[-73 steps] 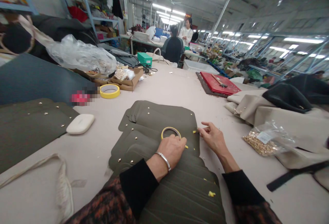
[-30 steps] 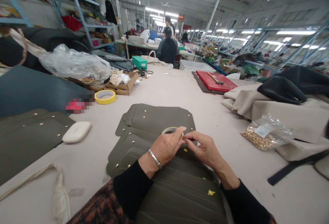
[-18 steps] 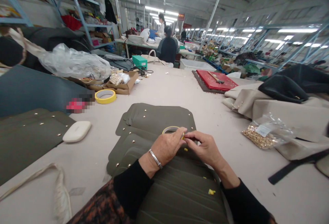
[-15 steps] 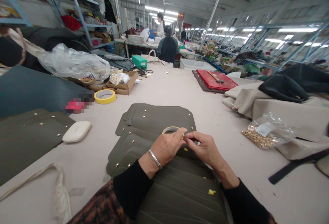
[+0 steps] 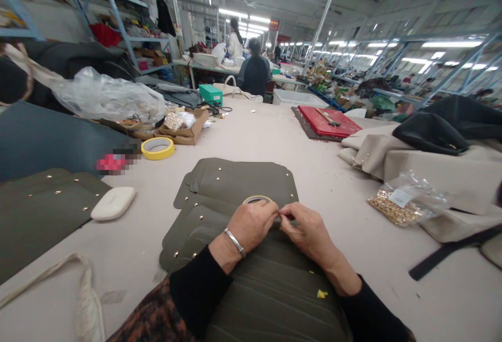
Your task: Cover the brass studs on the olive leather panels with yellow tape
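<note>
My left hand (image 5: 251, 227), with a silver bracelet at the wrist, is closed round a roll of yellow tape (image 5: 257, 198); only the roll's far rim shows past the fingers. The fingertips of my right hand (image 5: 308, 229) are pinched together and meet those of the left. Whatever lies between them is too small to make out. Both hands are over a fanned stack of olive-green panels (image 5: 243, 174) with small metal studs. A yellow scrap (image 5: 322, 294) rests on the panels near my right forearm.
Another yellow tape roll (image 5: 157, 148) lies by a cardboard box (image 5: 192, 134). A white oval case (image 5: 113, 203) sits at left. On the right are a bag of gold-coloured parts (image 5: 396, 206), beige material and a hammer (image 5: 328, 118) on a red slab. People are farther back.
Both hands have shifted slightly, and the left now covers more of the tape roll. A small yellow piece seen below the fingertips is no longer visible.
</note>
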